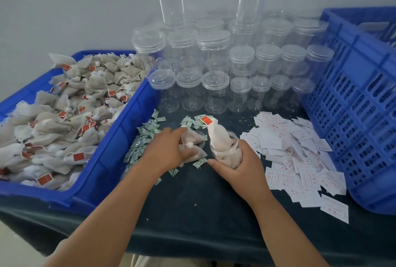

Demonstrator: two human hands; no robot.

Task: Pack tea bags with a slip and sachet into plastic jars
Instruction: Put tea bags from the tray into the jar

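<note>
Tea bags [64, 106], head view: lay heaped in blue bin [120, 138] at left of frame. Right hand [240, 168] at lower centre, wrapped round open jar [227, 151], gripped it upright on dark tablecloth [203, 202]. Several bags inside; one tall bag [217, 136] stood out of the mouth, red tag [206, 120] on top. Left hand [165, 151] just left of jar, fingers curled over loose bags [192, 138] on the cloth, grasped them. Green sachets [139, 144] scattered around that hand. White slips [295, 159] spread at right, beside blue crate [353, 106]. Lidded empty jars [214, 74] stacked behind, upper centre
</note>
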